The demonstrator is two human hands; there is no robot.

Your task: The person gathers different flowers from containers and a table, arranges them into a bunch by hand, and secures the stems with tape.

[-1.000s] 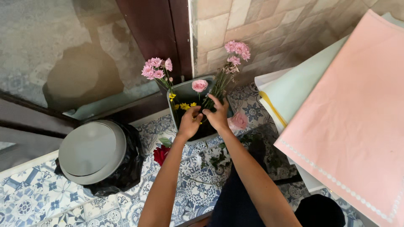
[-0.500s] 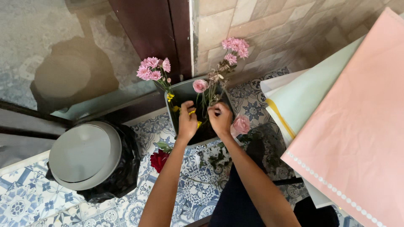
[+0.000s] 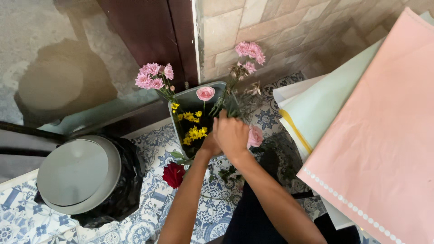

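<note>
Reached forward with both hands into a bunch of flowers. Right hand (image 3: 233,134) lay on top, back up, fingers curled down among the green stems (image 3: 228,106) at the mouth of a grey bucket (image 3: 216,86); looked closed around stems, though the grip itself was hidden under the knuckles. Left hand (image 3: 209,145) sat mostly covered by the right, just beneath and beside it at the bucket's near rim; could not tell whether it was open or closed.

Stood in the bucket: a single pink rose (image 3: 205,93) near the far rim, small yellow flowers (image 3: 194,132) low inside, a cluster of pink carnations (image 3: 154,76) leaning out to the left, another pink cluster (image 3: 251,51) rising to the right against the stone wall. Just right of the hands, a second pink rose (image 3: 256,135), touching the right hand's edge. Below the left wrist, a red rose (image 3: 174,174) over the blue patterned floor tiles (image 3: 20,219).

Further left, a grey round-lidded bin (image 3: 77,174) lined with a black bag. To the right, large sheets of pink paper (image 3: 389,135) over pale green paper (image 3: 325,106), well apart from the bucket.
</note>
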